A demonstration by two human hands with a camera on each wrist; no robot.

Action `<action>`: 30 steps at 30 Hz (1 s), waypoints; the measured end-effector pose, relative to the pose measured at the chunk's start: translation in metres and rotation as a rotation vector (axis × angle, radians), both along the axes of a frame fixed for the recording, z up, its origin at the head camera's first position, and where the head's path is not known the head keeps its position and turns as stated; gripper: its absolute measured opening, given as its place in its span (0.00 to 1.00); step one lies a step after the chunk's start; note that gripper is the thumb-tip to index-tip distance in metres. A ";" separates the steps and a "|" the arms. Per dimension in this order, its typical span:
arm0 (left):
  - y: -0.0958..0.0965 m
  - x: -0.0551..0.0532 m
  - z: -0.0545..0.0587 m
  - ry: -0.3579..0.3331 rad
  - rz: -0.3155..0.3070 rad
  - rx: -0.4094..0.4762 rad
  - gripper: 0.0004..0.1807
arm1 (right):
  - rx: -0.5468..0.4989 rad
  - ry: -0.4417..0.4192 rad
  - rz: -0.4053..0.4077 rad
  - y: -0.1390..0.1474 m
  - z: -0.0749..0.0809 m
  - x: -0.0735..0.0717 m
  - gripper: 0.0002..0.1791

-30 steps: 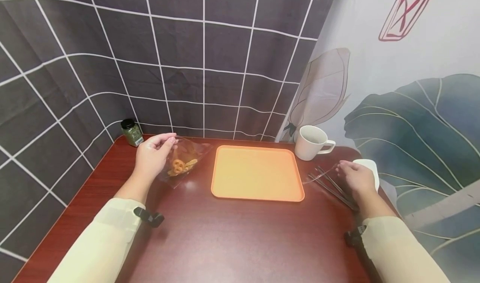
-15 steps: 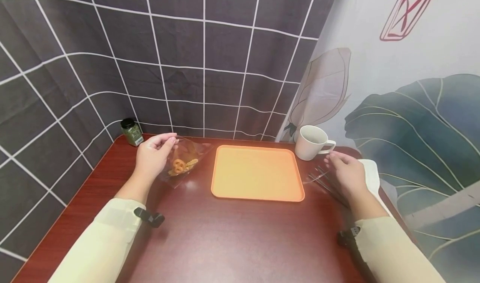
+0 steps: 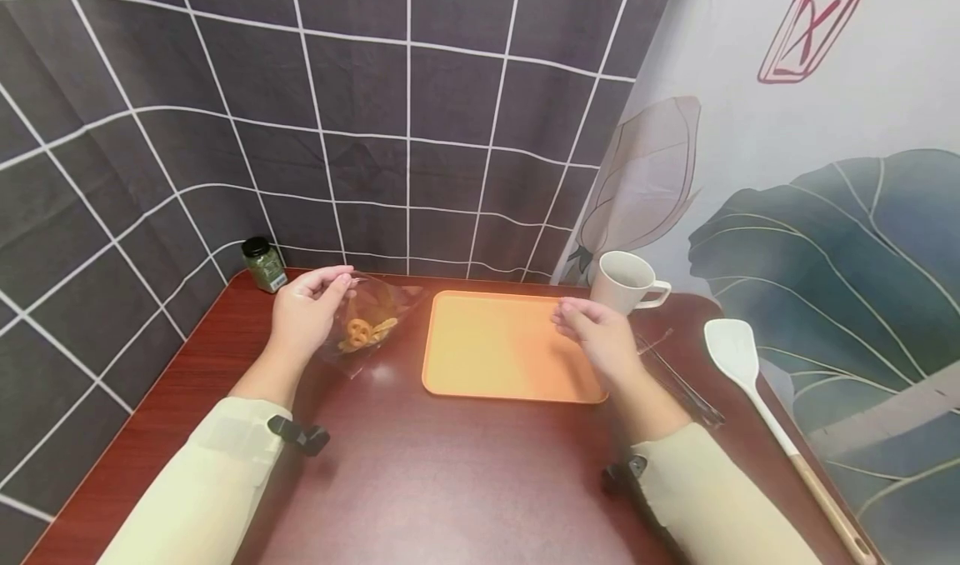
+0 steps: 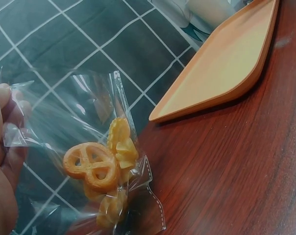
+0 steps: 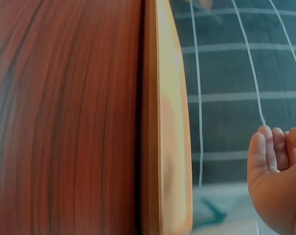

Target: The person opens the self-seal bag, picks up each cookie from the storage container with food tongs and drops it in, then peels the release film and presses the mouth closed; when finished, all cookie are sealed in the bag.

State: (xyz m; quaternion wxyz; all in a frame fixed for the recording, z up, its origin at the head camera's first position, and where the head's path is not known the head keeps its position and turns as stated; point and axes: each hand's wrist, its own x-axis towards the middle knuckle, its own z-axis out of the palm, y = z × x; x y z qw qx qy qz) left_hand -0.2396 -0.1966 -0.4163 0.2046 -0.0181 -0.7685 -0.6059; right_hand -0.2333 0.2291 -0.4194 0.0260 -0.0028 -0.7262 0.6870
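Note:
My left hand (image 3: 303, 311) pinches the upper edge of a clear plastic bag (image 4: 96, 100) between thumb and fingers, left of the orange tray. Low in the bag lie a pretzel-shaped snack (image 4: 90, 166) and several yellow ruffled pieces (image 4: 123, 149), also visible in the head view. My right hand (image 3: 600, 336) hangs above the right part of the orange tray (image 3: 495, 348). Nothing shows between its fingers, which the right wrist view shows relaxed, with the thumb near them.
Behind the right hand stands a beige mug (image 3: 626, 277). Thin metal utensils (image 3: 682, 386) and a clear strip (image 3: 656, 342) lie right of the tray. Along the right table edge lies a white spatula (image 3: 738, 352) with a wooden handle. A green jar (image 3: 264, 265) stands at the back left.
My right hand has moved left from beside the spatula and utensils to above the tray, uncovering the spatula. The clear strip lies behind it. My left hand and the bag have barely moved.

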 end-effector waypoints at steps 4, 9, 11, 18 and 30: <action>0.001 0.000 0.000 -0.016 0.001 0.001 0.17 | -0.062 0.008 0.048 -0.032 -0.003 -0.002 0.19; 0.002 0.002 0.000 -0.028 0.001 0.005 0.17 | -0.076 -0.006 0.097 -0.063 -0.008 -0.006 0.18; 0.002 0.001 0.000 -0.022 0.002 0.008 0.17 | -0.071 -0.017 0.112 -0.074 -0.009 -0.008 0.18; 0.004 -0.001 -0.001 -0.009 0.001 0.015 0.18 | -0.091 -0.082 0.162 -0.113 -0.017 -0.019 0.21; 0.003 -0.001 -0.001 -0.009 -0.004 0.017 0.17 | -0.095 -0.102 0.223 -0.172 -0.028 -0.032 0.24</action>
